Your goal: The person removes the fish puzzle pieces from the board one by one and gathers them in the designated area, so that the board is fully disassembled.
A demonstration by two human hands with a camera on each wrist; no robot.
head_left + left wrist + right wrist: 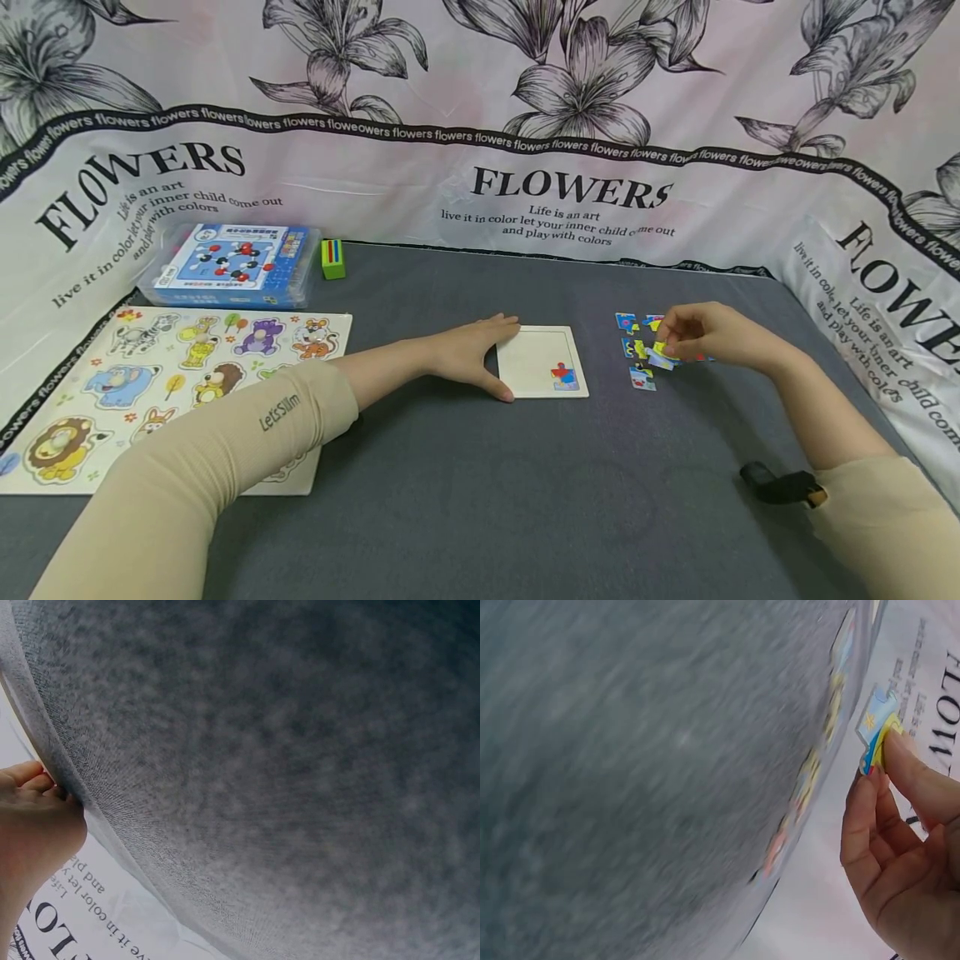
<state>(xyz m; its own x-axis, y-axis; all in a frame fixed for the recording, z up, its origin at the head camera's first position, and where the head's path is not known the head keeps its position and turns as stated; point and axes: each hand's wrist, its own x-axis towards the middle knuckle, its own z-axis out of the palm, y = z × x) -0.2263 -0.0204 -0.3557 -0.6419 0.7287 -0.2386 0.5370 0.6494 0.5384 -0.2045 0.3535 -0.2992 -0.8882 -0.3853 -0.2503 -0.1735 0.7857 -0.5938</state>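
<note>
In the head view a white square puzzle tray (532, 362) lies flat, with a red, yellow and blue jigsaw piece (564, 377) in its lower right corner. My left hand (468, 354) rests against the tray's left side, thumb and fingers spread to its two left corners. A light-blue and yellow jigsaw piece (877, 727) is pinched between the thumb and fingertips of my right hand (900, 847). Seen from the head, that right hand (701, 333) is just above several loose jigsaw pieces (628, 347) and hides part of them. The left wrist view catches only part of the left hand (37, 825).
A large animal puzzle board (172, 392) lies on the left beneath my left forearm. Behind it sit a clear plastic box with a blue label (232, 262) and a small green block (333, 259). A flower-printed cloth (420, 175) hangs behind the grey tabletop (480, 500).
</note>
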